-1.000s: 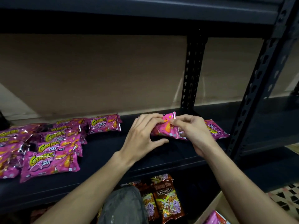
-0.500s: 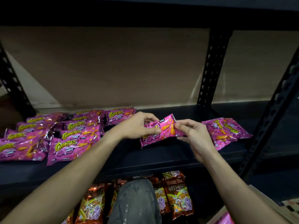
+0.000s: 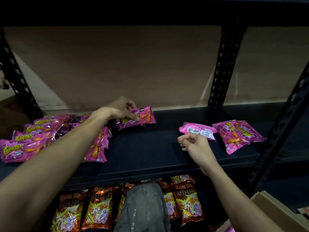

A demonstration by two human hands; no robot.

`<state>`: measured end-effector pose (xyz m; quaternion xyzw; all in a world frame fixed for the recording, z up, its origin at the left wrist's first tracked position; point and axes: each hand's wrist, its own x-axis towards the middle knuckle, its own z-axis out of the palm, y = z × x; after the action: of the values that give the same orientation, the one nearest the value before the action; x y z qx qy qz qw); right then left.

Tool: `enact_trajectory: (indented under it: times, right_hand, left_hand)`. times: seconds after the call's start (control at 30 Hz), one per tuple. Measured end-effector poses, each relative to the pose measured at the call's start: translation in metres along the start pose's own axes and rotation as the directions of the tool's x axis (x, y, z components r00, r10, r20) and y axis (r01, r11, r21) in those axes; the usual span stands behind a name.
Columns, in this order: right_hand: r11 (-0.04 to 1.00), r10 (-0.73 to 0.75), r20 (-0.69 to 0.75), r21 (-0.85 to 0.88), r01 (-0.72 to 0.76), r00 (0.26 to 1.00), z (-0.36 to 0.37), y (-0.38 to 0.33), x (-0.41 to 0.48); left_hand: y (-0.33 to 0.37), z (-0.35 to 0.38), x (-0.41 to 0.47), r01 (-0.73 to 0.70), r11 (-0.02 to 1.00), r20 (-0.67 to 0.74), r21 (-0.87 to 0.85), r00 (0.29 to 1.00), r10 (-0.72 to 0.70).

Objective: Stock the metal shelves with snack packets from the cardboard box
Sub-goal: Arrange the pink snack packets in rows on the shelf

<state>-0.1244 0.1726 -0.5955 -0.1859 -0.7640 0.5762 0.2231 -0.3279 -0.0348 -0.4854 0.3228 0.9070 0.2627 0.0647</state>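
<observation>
Setting pink packet [image 3: 144, 116] on shelf [image 3: 150, 158] — left hand [image 3: 119, 109] grip pinching it; right hand [image 3: 196, 146] loosely curled, empty — butt against row [image 3: 41, 129], label up.

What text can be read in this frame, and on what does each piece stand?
"MINI": black tag on the pink packet that the left hand grips.
"Cornitoz": yellow logo on the pink packets at left.
"MI-MI": orange packet, bottom row.
Too small to read: white label on the flipped pink packet beside the right hand.
</observation>
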Motion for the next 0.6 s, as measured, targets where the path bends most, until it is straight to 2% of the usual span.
enact_trajectory:
  times: [0.13, 0.33, 0.6]
  right_hand:
    - [0.999, -0.007, 0.005, -0.035, 0.008, 1.0, 0.001, 0.002, 0.0]
    - [0.996, -0.03, -0.011, -0.081, 0.029, 0.999, 0.0, 0.004, 0.0]
    - [0.996, -0.03, 0.004, -0.083, 0.03, 1.0, 0.001, 0.002, 0.0]
  left_hand:
    - [-0.011, 0.007, 0.011, 0.026, 0.993, 0.047, 0.112, 0.998, -0.031]
    - [-0.017, 0.008, 0.012, 0.053, 0.943, 0.027, 0.33, 0.997, -0.066]
    - [-0.017, 0.005, 0.007, 0.058, 0.923, -0.01, 0.38, 0.998, -0.059]
